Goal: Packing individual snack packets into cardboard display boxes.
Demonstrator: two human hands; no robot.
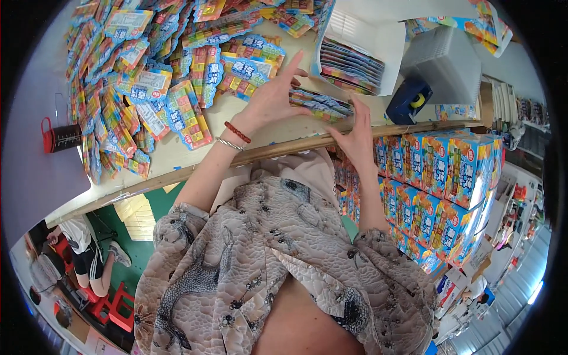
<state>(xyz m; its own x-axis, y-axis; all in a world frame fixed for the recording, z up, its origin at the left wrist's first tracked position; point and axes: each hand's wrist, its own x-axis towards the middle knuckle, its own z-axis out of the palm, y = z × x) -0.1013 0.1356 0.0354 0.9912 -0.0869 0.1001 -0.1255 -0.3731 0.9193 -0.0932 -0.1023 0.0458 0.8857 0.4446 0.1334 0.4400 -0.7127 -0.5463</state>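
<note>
Step, I judge: squaring the printed-packet stack [322, 106] between left hand [273, 97], spread wide, and right hand [357, 129], grip uncertain. Next calls for even pressure from both ends.

Your left forearm [207, 176] slants forward and to the right, while your right forearm [371, 201] rises nearly straight ahead. Both elbows are bent. Your left hand [273, 99] reaches slightly farther forward than your right hand [357, 131], and the two face each other, apart. On the left, your index finger [291, 64] stretches forward, the other fingers curl, and your left thumb [300, 110] points right. Your right fingers [360, 106] point forward, bent, with your right thumb [337, 136] spread toward the left. How firmly either hand closes is unclear.
</note>
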